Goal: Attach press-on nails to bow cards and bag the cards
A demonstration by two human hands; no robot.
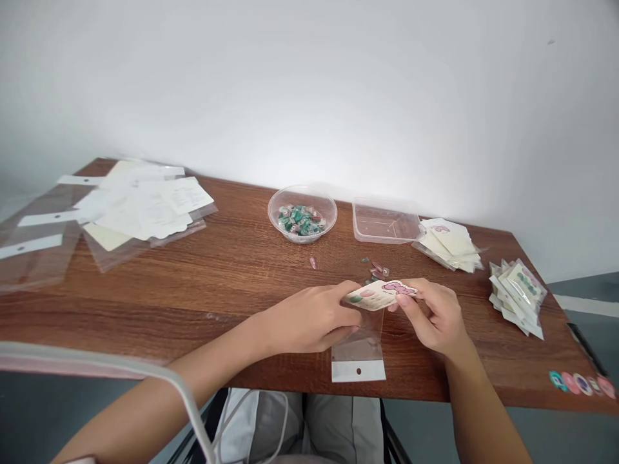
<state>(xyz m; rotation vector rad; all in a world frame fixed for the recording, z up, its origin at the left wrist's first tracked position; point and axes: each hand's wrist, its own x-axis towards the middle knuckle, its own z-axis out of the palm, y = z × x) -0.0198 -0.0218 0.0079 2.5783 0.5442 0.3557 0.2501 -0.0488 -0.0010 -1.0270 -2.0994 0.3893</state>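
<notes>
Printed card [378,295] tilts crosswise, right end raised.

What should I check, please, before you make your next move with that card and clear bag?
1. Printed card gripped between left hand and right hand: ok.
2. Card's lower edge inside the mouth of the clear bag: cannot tell, the fingers hide it.
3. Bag's punched header strip free of the hands: ok.
4. Loose pink and green pieces back in the clear bowl: not ok, some lie on the tabletop.
5. Stack of bagged cards away from the hands: ok.
</notes>
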